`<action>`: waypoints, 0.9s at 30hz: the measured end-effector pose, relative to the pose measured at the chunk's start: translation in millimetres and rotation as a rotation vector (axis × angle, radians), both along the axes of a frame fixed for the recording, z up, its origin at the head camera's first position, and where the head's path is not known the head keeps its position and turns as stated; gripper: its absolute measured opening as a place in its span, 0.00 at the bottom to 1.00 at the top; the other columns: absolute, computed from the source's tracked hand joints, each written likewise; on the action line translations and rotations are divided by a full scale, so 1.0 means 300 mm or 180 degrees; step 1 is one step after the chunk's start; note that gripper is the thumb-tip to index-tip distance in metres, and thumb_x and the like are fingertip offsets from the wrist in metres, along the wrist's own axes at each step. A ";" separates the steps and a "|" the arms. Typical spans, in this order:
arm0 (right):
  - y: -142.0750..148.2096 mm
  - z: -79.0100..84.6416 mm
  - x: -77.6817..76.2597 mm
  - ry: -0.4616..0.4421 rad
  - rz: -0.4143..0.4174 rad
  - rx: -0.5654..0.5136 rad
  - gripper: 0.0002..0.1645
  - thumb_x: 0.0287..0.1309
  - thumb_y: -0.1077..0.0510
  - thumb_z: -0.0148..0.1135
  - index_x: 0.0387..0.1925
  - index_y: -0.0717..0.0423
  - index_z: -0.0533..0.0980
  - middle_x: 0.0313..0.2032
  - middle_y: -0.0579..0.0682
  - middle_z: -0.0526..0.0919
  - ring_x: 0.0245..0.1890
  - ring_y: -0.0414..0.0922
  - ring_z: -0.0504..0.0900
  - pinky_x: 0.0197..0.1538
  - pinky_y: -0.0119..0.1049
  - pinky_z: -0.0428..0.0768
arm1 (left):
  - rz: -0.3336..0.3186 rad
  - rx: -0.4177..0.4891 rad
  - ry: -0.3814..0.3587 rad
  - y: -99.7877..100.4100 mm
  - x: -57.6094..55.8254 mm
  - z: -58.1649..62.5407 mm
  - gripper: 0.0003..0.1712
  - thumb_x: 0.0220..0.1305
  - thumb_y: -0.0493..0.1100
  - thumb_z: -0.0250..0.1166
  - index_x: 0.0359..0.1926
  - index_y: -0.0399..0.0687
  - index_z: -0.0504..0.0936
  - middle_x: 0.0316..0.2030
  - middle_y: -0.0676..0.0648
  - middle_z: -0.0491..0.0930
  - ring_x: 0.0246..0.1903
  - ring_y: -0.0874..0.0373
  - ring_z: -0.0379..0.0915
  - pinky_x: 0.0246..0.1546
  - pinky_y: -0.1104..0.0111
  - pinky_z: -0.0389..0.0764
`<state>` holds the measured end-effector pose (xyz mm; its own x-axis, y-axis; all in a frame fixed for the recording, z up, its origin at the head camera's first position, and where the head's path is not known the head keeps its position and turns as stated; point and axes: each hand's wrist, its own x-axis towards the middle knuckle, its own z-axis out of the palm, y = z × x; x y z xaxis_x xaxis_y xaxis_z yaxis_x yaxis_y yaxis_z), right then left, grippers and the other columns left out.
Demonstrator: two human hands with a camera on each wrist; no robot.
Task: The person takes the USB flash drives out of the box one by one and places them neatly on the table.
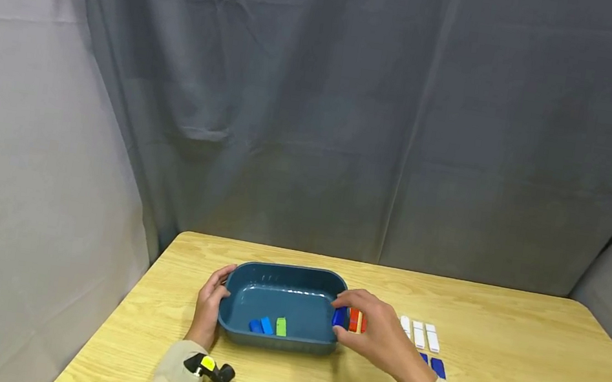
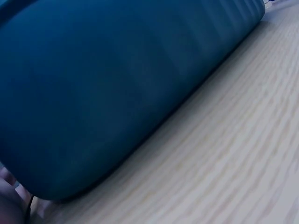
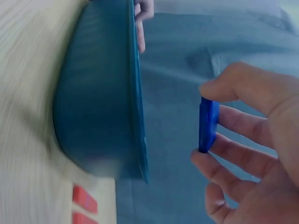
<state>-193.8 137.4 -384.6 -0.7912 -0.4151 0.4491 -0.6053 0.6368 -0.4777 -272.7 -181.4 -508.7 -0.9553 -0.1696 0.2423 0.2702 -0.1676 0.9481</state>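
My right hand [image 1: 377,331] pinches a small dark blue flat block [image 3: 208,125] between thumb and fingertips. In the head view it overlaps the right rim of a dark teal plastic basin [image 1: 290,343]. The right wrist view shows the block held on edge, above the level of the basin's rim. My left hand [image 1: 208,308] holds the basin's left end, thumb and fingers bent along the rim. Inside the basin lie a dark blue piece [image 1: 255,325], a lighter blue piece [image 1: 267,325] and a green piece [image 1: 281,326] near the front wall.
Red pieces [image 1: 354,320] lie on the wooden table [image 1: 522,365] just right of the basin, partly hidden by my right hand. Further right are white pieces [image 1: 431,338] in a row, with dark blue pieces [image 1: 438,367] in front. A grey curtain [image 1: 304,119] hangs behind the table.
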 end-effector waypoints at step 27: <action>0.208 0.034 0.081 0.0182 -0.0601 0.0440 0.28 0.40 0.58 0.76 0.48 0.52 0.78 0.44 0.44 0.79 0.42 0.43 0.78 0.43 0.45 0.67 | 0.0086 -0.0139 -0.0013 -0.007 -0.007 0.007 0.31 0.54 0.28 0.46 0.61 0.38 0.73 0.61 0.40 0.71 0.64 0.50 0.63 0.57 0.71 0.62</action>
<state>-169.6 199.7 -374.4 -0.8354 -0.3230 0.4447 -0.4929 0.7982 -0.3463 -274.6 -183.5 -506.4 -0.9515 -0.1846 0.2460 0.2701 -0.1189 0.9554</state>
